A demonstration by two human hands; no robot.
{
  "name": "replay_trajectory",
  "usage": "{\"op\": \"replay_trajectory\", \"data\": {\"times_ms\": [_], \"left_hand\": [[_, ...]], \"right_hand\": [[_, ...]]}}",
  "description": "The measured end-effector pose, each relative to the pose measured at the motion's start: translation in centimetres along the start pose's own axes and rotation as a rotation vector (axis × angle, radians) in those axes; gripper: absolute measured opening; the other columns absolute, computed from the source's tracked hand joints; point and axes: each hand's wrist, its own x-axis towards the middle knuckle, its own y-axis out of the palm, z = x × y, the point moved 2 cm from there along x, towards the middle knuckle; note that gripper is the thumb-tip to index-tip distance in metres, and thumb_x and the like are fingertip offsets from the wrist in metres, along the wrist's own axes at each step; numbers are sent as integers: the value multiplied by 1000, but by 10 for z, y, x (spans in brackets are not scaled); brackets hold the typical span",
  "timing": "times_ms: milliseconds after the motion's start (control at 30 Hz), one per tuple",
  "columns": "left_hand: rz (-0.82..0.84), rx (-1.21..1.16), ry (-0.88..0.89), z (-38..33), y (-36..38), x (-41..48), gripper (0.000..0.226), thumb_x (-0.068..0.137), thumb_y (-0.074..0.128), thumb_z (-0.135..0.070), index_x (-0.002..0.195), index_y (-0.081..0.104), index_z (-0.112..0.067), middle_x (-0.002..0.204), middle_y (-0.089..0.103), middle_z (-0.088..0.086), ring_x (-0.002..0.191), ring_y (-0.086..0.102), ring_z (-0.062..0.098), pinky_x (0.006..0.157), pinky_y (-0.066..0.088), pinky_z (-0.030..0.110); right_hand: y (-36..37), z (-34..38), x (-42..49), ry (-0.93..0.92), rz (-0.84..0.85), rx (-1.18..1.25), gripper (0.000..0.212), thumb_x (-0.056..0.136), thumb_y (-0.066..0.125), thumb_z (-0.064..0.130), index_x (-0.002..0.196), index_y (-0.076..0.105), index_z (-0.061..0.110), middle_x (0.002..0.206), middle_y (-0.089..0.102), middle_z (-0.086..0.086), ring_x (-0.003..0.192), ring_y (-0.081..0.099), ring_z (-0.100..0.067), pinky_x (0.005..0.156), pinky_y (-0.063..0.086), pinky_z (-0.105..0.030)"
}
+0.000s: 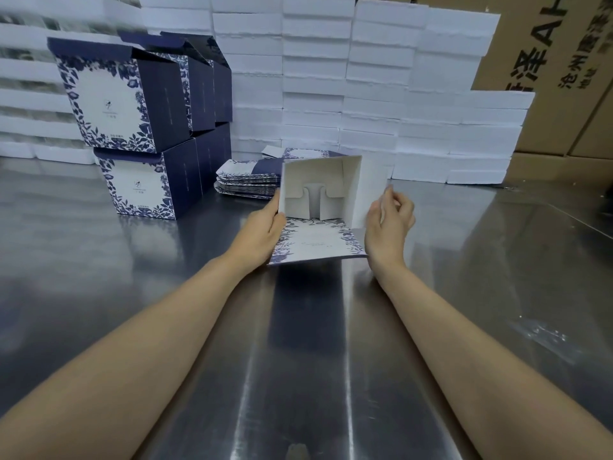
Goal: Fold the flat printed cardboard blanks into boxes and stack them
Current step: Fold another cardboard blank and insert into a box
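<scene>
Steel-grey tabletop [298, 327] carries the work. At its centre a half-formed box [318, 190] lies on its side, its white inside (bottom tabs interlocked) facing the person and a blue-floral panel reaching toward them. The left hand [260, 235] grips the box's left wall, fingers [274, 202] curled round the edge. The right hand [389, 224] pinches the white side flap [373, 180] between thumb and bent fingers. Just behind lies a pile of flat blanks [247, 180]; finished boxes [132, 134] stand stacked at the left, before white foam blocks [365, 94].
</scene>
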Motion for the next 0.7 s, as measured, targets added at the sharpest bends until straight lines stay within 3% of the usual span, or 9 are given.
{"op": "replay_trajectory", "data": {"times_ms": [100, 167, 233, 300, 400, 533, 600, 667, 700], "left_hand": [[28, 22, 30, -3, 3, 0, 51, 101, 34, -10, 149, 34, -27, 70, 55, -4, 55, 41, 1, 52, 32, 12], [12, 17, 34, -4, 2, 0, 49, 100, 35, -9, 147, 38, -24, 67, 52, -7, 53, 40, 2, 50, 32, 12], [1, 21, 56, -6, 1, -1, 49, 100, 36, -9, 147, 39, -25, 65, 53, -10, 53, 42, 2, 50, 32, 12], [-20, 25, 64, -7, 1, -1, 49, 100, 37, -10, 146, 41, -26, 59, 52, -12, 52, 40, 3, 49, 31, 13], [-67, 22, 56, -4, 0, 0, 49, 98, 41, -11, 144, 46, -29, 54, 49, -12, 50, 35, 7, 49, 29, 16], [-155, -44, 41, -2, -3, 0, 41, 98, 46, -15, 136, 55, -29, 83, 70, 1, 69, 55, 17, 66, 41, 20], [-218, -39, 34, -1, -2, 0, 30, 96, 48, -13, 115, 67, -27, 68, 61, -6, 60, 43, 8, 58, 35, 18], [-298, 27, 26, -2, -2, 2, 26, 93, 48, -9, 78, 61, -25, 51, 40, -9, 52, 28, 7, 51, 25, 19], [-327, 62, 23, -4, -2, 3, 25, 92, 47, -7, 73, 58, -20, 48, 34, -8, 49, 28, 8, 49, 24, 19]], "right_hand": [[-1, 5, -3, -66, 17, 47, 58, 95, 28, -11, 150, 31, 7, 154, 28, -6, 137, 25, -10, 105, 11, -2], [1, 6, -3, -21, 93, 181, 50, 100, 33, 1, 150, 29, 7, 158, 24, -2, 144, 21, -8, 101, 7, 6], [3, 5, -2, 37, 172, 249, 55, 102, 43, 20, 153, 22, 13, 160, 19, 5, 146, 17, -4, 104, 9, 3], [4, 3, -2, 50, 242, 231, 64, 99, 50, 20, 154, 17, 18, 159, 23, 8, 144, 23, -4, 114, 17, -12], [6, 2, -4, 3, 295, 225, 60, 96, 43, 9, 153, 28, 23, 122, 64, 11, 103, 56, 2, 91, 42, -11], [9, 0, -2, -139, 337, 91, 48, 95, 40, 3, 138, 53, 20, 77, 60, -14, 66, 47, -22, 67, 41, -25], [10, 2, -1, -127, 311, 121, 43, 91, 49, 3, 130, 61, 18, 79, 66, -12, 70, 54, -26, 74, 50, -34], [8, 7, 1, -85, 229, 228, 40, 87, 63, 6, 126, 65, 14, 94, 71, 3, 86, 64, -16, 91, 51, -28], [6, 11, 3, -107, 146, 234, 39, 84, 69, 8, 123, 65, 10, 102, 67, 8, 96, 63, -12, 95, 49, -24]]}}
